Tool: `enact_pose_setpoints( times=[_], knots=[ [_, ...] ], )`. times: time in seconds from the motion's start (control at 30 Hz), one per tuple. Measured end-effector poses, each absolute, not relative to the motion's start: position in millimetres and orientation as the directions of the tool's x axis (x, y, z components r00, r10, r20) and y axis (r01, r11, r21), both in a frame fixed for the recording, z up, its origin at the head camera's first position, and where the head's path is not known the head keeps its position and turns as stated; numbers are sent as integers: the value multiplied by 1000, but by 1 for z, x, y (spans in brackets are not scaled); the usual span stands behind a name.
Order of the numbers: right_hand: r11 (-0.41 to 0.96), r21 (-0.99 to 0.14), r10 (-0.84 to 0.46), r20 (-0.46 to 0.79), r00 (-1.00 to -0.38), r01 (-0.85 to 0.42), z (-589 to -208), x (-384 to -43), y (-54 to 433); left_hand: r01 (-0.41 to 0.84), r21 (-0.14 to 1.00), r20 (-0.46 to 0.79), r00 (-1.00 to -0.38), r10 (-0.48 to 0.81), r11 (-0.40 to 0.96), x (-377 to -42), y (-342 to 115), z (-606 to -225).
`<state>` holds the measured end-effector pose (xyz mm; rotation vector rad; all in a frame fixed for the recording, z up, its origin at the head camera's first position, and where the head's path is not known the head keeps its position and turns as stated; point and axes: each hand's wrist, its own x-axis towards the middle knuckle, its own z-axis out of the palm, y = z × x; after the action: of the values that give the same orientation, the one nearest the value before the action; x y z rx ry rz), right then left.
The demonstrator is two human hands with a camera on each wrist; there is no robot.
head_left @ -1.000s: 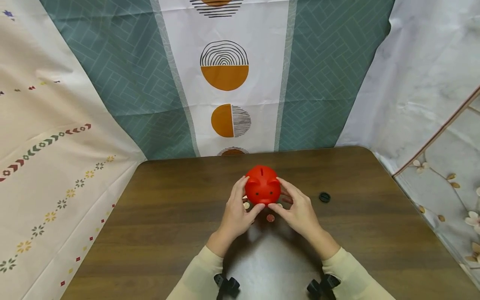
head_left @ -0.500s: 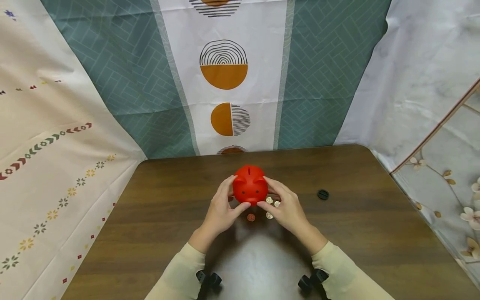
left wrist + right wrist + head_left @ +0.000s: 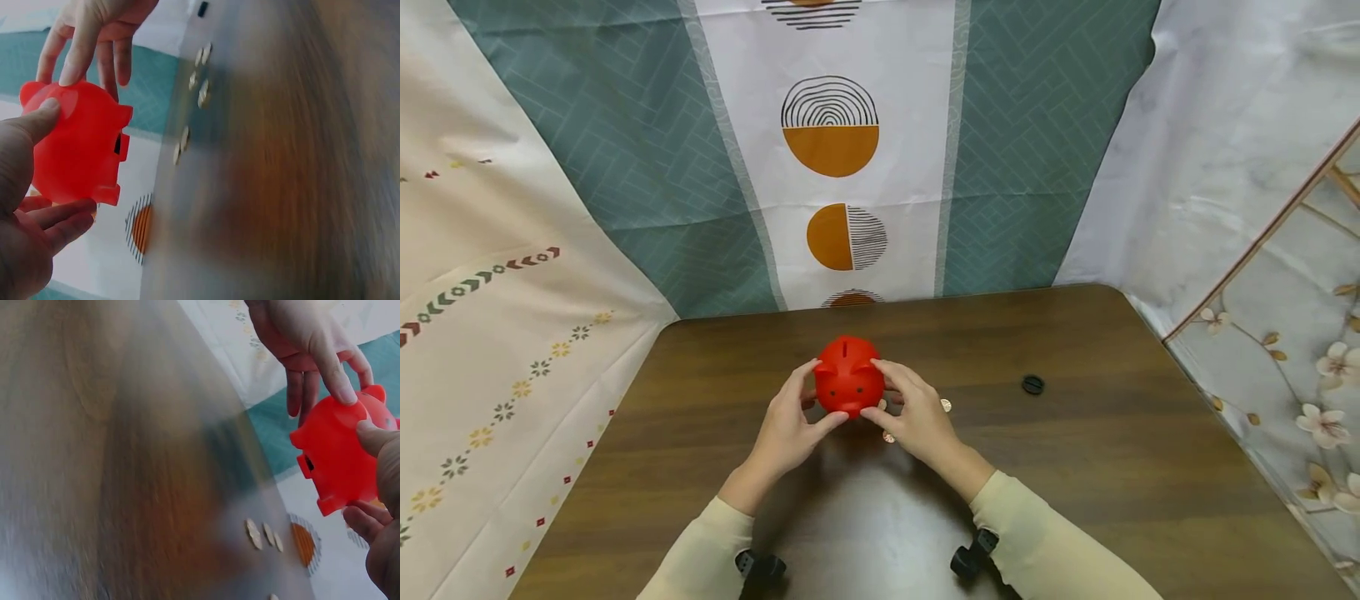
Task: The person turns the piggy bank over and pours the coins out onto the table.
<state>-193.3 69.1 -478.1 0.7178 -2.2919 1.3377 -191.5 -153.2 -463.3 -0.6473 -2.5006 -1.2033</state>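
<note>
A red piggy bank [image 3: 850, 379] is held between both hands above the table, its face toward me and the coin slot on top. My left hand [image 3: 786, 429] grips its left side, thumb near the snout. From the other side my right hand [image 3: 917, 417] grips it the same way. The left wrist view shows the piggy bank [image 3: 78, 144] off the table, with a dark opening in its underside. Several coins [image 3: 204, 92] lie below it. In the head view one coin [image 3: 946, 405] shows right of the right hand; others are partly hidden.
A round black stopper [image 3: 1033, 384] lies on the brown wooden table [image 3: 1112, 467], to the right. Patterned cloths [image 3: 1037, 125] hang behind the table and along both sides. Black wrist cameras [image 3: 760, 567] are strapped over the sleeves.
Both hands have carried the piggy bank to the left over the table. Coins hidden earlier have come into sight on its right. The head view has shifted slightly.
</note>
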Motion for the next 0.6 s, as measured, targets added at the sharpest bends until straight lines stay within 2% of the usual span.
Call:
enact_pose_setpoints(
  times=[0.6],
  knots=[
    [434, -664, -232, 572, -787, -609, -497, -198, 22, 492, 644, 412, -868, 277, 585, -192, -201, -478]
  ],
)
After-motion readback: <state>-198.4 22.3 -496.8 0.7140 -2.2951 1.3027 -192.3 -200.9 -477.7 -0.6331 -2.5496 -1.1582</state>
